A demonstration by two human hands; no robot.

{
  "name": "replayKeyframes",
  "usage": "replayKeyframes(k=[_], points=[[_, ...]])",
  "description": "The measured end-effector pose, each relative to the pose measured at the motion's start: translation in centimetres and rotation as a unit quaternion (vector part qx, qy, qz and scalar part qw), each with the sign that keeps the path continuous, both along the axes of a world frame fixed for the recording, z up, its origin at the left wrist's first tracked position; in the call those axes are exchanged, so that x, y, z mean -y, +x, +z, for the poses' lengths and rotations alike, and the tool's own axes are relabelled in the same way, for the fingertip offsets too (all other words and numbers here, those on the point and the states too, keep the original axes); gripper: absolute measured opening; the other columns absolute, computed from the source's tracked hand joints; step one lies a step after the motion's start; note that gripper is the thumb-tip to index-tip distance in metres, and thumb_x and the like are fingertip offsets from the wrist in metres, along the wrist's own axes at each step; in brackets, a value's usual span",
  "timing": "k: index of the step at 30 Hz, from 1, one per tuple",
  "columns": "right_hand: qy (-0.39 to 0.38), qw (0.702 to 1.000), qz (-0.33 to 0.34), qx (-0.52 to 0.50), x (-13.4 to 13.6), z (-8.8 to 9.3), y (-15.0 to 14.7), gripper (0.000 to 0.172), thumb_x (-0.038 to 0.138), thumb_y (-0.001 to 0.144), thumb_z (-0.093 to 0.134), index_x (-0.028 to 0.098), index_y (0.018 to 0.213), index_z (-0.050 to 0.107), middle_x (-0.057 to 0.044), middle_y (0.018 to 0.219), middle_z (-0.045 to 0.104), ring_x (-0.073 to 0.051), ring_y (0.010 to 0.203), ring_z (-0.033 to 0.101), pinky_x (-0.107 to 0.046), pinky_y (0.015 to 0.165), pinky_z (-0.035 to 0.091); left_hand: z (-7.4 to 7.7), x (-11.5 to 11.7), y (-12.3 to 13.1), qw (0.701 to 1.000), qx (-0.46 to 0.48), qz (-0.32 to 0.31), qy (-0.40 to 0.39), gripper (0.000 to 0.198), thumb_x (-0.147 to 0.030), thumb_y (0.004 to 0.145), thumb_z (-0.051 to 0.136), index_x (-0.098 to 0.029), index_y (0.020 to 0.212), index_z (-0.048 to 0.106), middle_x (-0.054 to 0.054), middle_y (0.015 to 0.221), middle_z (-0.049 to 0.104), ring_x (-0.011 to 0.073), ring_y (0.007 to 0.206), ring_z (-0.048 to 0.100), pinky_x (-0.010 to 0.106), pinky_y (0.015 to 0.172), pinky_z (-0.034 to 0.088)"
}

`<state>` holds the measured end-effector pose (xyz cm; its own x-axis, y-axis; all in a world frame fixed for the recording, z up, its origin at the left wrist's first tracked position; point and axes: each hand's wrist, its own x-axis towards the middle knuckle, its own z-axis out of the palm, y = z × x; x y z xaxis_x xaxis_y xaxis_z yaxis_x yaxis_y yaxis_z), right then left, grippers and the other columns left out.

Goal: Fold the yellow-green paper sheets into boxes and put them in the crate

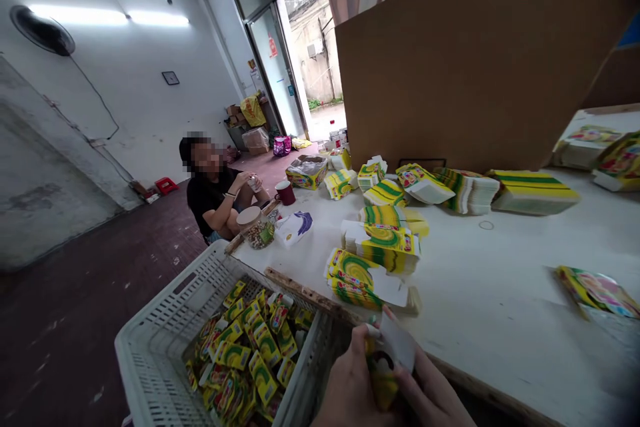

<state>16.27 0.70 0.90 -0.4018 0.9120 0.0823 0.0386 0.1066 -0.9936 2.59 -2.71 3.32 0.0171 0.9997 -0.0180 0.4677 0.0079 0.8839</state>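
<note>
- The left hand (345, 377) is bent in tight, with its fingers and thumb on the left side of a small yellow card box with a white flap (384, 388)
- The right hand (431, 387) is bent in tight too, and holds the right side of the same box, by the white flap
- The small box is between the two hands, low down in front of the person, by the near wooden edge of a long white-topped desk (480, 280)
- The long way of the box seems to go up and away from the person, with the flap at the top end; the hands hide much of it, so I cannot tell if something is inside
- A short pile of flat yellow and green card boxes (353, 273) lies on the desk just past the fingertips, ahead and a bit to the left, and its long side goes mostly left to right
- A big white plastic basket with slots (155, 340) is on the left, below the desk edge, and the left hand is nearer to it
- Lots of small yellow and green packed boxes (265, 343) lie every which way in the basket
- Farther along the desk are a see-through round jar with a pale lid (260, 230) and a dark red mug (285, 193)
</note>
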Motion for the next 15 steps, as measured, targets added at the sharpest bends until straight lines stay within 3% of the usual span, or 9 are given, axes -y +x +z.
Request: replayKeyframes(k=[2, 5, 7, 9, 12, 15], points=[[0.099, 0.993, 0.046, 0.046, 0.1, -0.7, 0.0, 0.051, 0.037, 0.09, 0.049, 0.023, 0.139, 0.044, -0.006, 0.148, 0.036, -0.026, 0.136, 0.035, -0.038, 0.109, 0.031, -0.3, -0.2, -0.5, 0.999, -0.001, -0.04, 0.001, 0.047, -0.022, 0.069, 0.066, -0.018, 0.115, 0.053, 0.011, 0.097, 0.066, 0.0275, 0.081, 0.062, 0.033, 0.069, 0.045], [0.174, 0.978, 0.062, 0.097, -0.3, -1.3, 0.0, 0.041, 0.024, 0.091, 0.045, 0.03, 0.129, 0.056, -0.004, 0.144, 0.043, -0.023, 0.129, 0.045, -0.032, 0.104, 0.04, -0.8, -0.2, -0.7, 0.999, -0.001, 0.001, 0.033, 0.047, -0.022, 0.07, 0.066, -0.015, 0.114, 0.053, 0.017, 0.11, 0.06, 0.0283, 0.094, 0.06, 0.033, 0.079, 0.046], [0.189, 0.974, 0.029, 0.12, -0.7, -1.6, 0.2, 0.04, 0.022, 0.091, 0.042, 0.028, 0.127, 0.059, -0.007, 0.141, 0.047, -0.023, 0.125, 0.051, -0.032, 0.101, 0.044, -0.8, -0.1, -1.0, 0.999, 0.001, 0.032, 0.027, 0.059, -0.022, 0.066, 0.069, -0.014, 0.12, 0.046, 0.016, 0.114, 0.058, 0.0276, 0.101, 0.058, 0.033, 0.085, 0.046], [0.198, 0.969, 0.018, 0.144, -1.0, -1.7, 0.5, 0.041, 0.023, 0.09, 0.043, 0.025, 0.13, 0.056, -0.01, 0.141, 0.046, -0.024, 0.125, 0.05, -0.034, 0.101, 0.044, -0.4, -0.1, -1.4, 0.999, -0.008, 0.031, 0.009, 0.056, -0.025, 0.065, 0.07, -0.016, 0.116, 0.048, 0.012, 0.108, 0.061, 0.0257, 0.097, 0.059, 0.033, 0.084, 0.046], [0.209, 0.962, 0.048, 0.17, -1.3, -1.7, 0.6, 0.046, 0.023, 0.089, 0.048, 0.022, 0.135, 0.05, -0.012, 0.145, 0.039, -0.024, 0.129, 0.045, -0.033, 0.102, 0.042, 0.6, -0.5, -2.1, 0.999, -0.032, 0.03, -0.004, 0.044, -0.033, 0.063, 0.072, -0.018, 0.101, 0.055, 0.007, 0.093, 0.065, 0.0232, 0.084, 0.061, 0.032, 0.075, 0.047], [0.216, 0.957, 0.068, 0.179, -1.8, -1.2, 0.7, 0.038, 0.022, 0.089, 0.048, 0.024, 0.124, 0.062, -0.011, 0.144, 0.042, -0.024, 0.126, 0.049, -0.029, 0.099, 0.045, 1.6, -0.9, -2.4, 0.996, -0.067, 0.055, -0.016, 0.047, -0.033, 0.057, 0.073, -0.018, 0.1, 0.059, 0.007, 0.094, 0.067, 0.0255, 0.086, 0.062, 0.034, 0.078, 0.047]])
